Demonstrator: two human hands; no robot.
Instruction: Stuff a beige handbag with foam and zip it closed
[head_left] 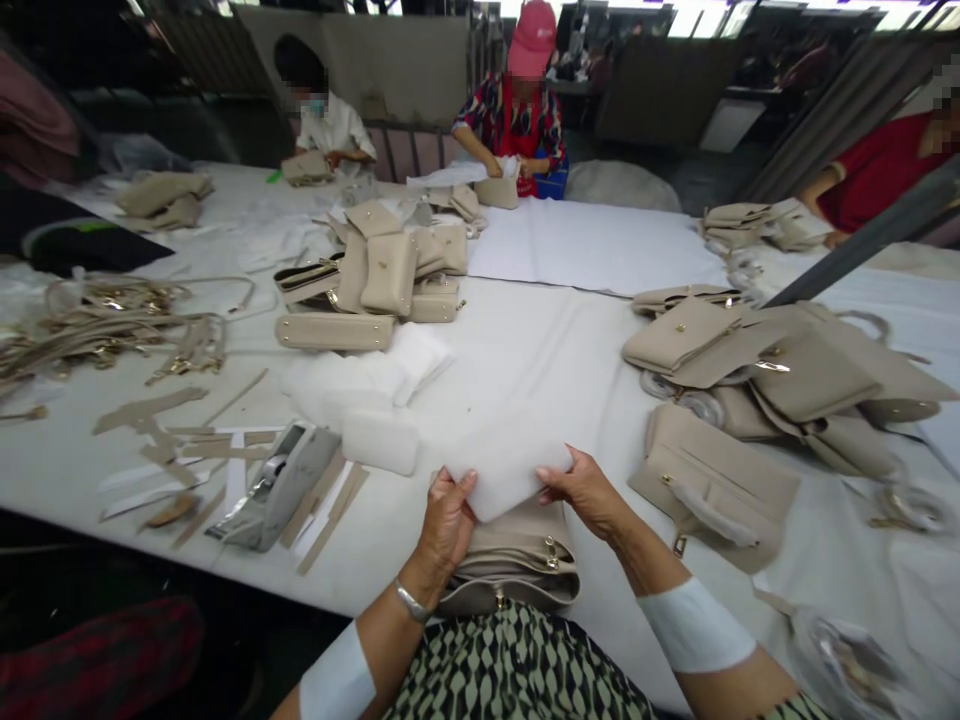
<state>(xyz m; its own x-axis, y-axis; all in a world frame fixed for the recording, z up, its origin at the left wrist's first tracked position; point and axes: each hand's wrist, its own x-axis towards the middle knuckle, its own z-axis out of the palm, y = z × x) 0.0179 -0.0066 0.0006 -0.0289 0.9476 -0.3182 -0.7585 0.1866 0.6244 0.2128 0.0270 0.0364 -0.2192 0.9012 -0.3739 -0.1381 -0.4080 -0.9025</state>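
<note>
Left hand: left hand [448,515] pinches the near-left corner of the white foam pad [506,468], fingers curled over its edge.
Right hand: right hand [583,492] grips the pad's right end, thumb on top.
Pad's place: held just above the open beige handbag [514,570] at the table edge, against the lap.
Step, as I read it: stuffing, pad lined up over the bag's mouth.
Next calls for: tilting the pad and sliding it between the bag's walls, clear of the gold clasp.
Nearby: tape dispenser [276,487] to the left, pile of finished bags [757,375] to the right.
Hard to see: bag's interior is hidden behind the pad; the pile is blurred.
</note>
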